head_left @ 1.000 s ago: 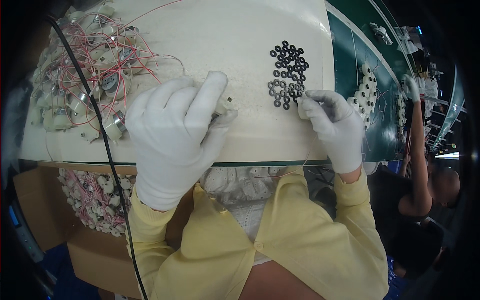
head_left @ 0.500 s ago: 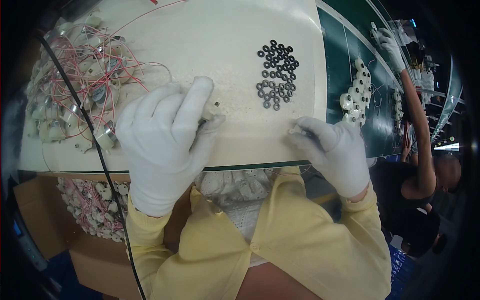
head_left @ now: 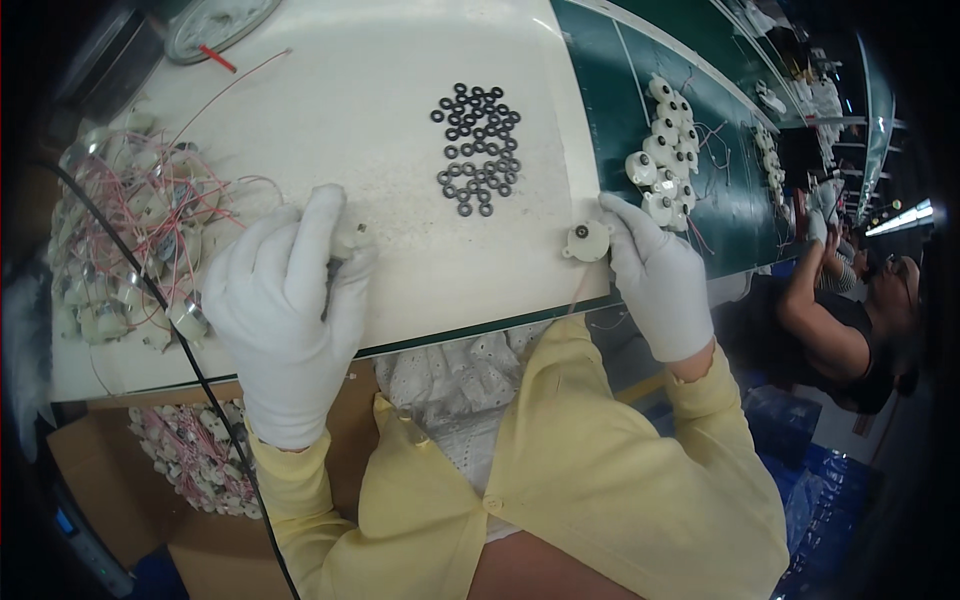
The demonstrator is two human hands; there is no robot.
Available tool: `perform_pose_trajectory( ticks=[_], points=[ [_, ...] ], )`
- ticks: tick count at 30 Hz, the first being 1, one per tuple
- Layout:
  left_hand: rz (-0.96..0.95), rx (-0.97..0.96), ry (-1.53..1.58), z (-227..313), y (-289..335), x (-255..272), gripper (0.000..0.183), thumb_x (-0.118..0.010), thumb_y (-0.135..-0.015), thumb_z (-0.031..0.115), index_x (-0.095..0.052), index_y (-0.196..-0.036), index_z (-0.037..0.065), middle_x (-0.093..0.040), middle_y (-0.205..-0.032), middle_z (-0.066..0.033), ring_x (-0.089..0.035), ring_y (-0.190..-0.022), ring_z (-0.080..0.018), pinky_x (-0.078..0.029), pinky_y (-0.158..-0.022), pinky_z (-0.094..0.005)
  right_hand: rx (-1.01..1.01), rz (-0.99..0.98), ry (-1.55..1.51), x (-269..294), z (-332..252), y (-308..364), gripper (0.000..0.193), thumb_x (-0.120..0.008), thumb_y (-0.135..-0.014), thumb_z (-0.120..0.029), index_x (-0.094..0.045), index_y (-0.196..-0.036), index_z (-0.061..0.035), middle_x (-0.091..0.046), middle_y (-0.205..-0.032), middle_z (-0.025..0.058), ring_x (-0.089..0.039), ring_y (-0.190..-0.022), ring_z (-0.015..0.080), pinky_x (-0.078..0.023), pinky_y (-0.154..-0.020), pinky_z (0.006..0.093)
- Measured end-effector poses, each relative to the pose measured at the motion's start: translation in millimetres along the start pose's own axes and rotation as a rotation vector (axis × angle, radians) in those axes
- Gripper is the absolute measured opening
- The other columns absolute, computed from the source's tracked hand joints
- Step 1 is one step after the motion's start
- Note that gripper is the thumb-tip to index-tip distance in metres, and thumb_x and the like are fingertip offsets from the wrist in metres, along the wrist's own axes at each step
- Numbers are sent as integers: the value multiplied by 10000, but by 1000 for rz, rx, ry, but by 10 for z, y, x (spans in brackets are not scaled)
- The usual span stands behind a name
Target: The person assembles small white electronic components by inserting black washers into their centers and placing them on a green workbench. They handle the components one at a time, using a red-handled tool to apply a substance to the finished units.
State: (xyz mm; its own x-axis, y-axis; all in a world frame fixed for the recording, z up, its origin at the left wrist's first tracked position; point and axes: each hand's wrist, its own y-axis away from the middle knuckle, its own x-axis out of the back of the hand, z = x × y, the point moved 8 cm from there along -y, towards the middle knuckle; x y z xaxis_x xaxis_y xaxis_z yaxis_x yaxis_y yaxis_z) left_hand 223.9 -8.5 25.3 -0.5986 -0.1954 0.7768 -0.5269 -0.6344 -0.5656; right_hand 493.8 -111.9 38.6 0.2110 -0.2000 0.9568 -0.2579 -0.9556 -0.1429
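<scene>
My left hand [head_left: 285, 275], in a white glove, is closed with thumb and forefinger round a small whitish motor [head_left: 345, 240]. Its short shaft pokes out past the fingertips, and most of its body is hidden. My right hand [head_left: 660, 275], gloved too, grips the edge of a round white motor [head_left: 590, 247] near the front right of the white table. A black ring sits at the middle of that motor's face, and a thin wire trails below it. Between the hands, farther back, lie many loose black rings [head_left: 478, 133].
Motors with tangled pink wires [head_left: 105, 315] are heaped at left, behind a black cable [head_left: 130, 245]. Below stands a cardboard box [head_left: 105, 455] with more. Ringed motors [head_left: 658, 150] sit on the green surface [head_left: 610, 100]. A co-worker [head_left: 830, 320] is at far right.
The view has shifted, so the table things appear farther left. My right hand has turned and now shows a ringed motor's face. My left hand keeps its grip on its motor.
</scene>
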Motion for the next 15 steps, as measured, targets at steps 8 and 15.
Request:
perform_pose_trajectory(
  ticks=[8, 15],
  points=[
    [2, -49, -59, 55, -31, 16, 480, -775, -872, 178, -652, -1320, 57, -690, -1022, -100, -657, -920, -322, -486, -786, -445, 180, -35, -19, 8, -321, -48, 426, -795, -855, -310, -668, -1217, -125, -667, -770, 81, -679, -663, 307, -526, -584, 406],
    [-57, 30, -32, 20, 30, 24, 438, -740, -918, 117, -659, -1336, 16, -676, -994, -136, -631, -915, -325, -495, -846, -447, -430, -373, -950, 114, 224, 131, 200, -700, -923, -45, -734, -1120, -32, -712, -809, 83, -663, -693, 99, -526, -635, 276]
  ],
)
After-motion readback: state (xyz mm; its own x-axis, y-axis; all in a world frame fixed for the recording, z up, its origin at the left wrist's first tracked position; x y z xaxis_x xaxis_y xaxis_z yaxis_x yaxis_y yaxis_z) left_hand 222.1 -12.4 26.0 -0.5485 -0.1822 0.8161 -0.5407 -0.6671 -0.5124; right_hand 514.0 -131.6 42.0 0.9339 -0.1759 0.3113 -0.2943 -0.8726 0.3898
